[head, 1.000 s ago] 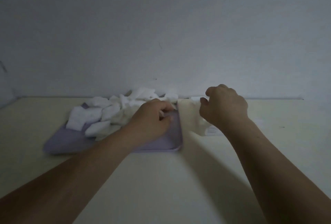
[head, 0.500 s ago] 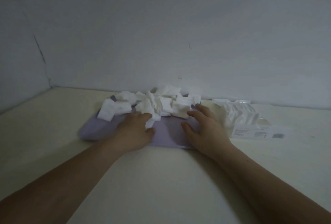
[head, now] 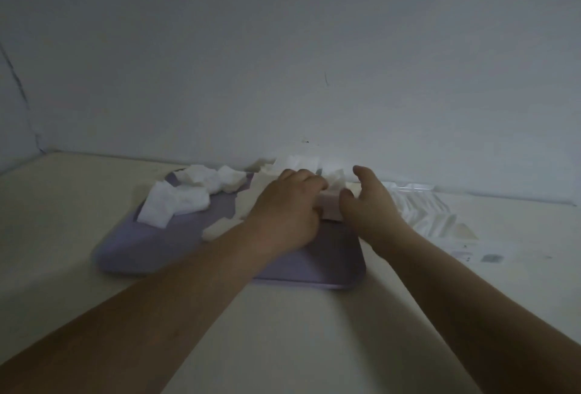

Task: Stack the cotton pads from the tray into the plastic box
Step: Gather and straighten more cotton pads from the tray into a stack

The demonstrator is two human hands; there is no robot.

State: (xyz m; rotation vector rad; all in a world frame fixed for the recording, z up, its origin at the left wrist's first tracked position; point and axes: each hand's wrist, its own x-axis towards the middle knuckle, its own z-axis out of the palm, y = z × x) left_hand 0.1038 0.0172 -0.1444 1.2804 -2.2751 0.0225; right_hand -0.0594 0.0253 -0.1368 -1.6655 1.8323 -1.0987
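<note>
A lilac tray (head: 314, 282) lies in the middle of the table with white cotton pads (head: 176, 201) heaped on its far left and more along its far edge. My left hand (head: 283, 214) reaches over the tray's far right part, fingers curled down around a few cotton pads there. Just to its right my right hand (head: 367, 208) hovers with thumb and fingers spread in a loose curve, holding nothing. The clear plastic box (head: 424, 214) stands right of the tray with pads packed inside.
A pale wall rises directly behind the tray and box. A label or leaflet (head: 490, 256) lies flat on the table right of the box. The cream table surface (head: 298, 346) stretches toward me between my forearms.
Both hands have moved from the tray's near part to the pads at its far right. My right hand lifted off the tray and opened into a curve; my left hand's fingers curled onto pads.
</note>
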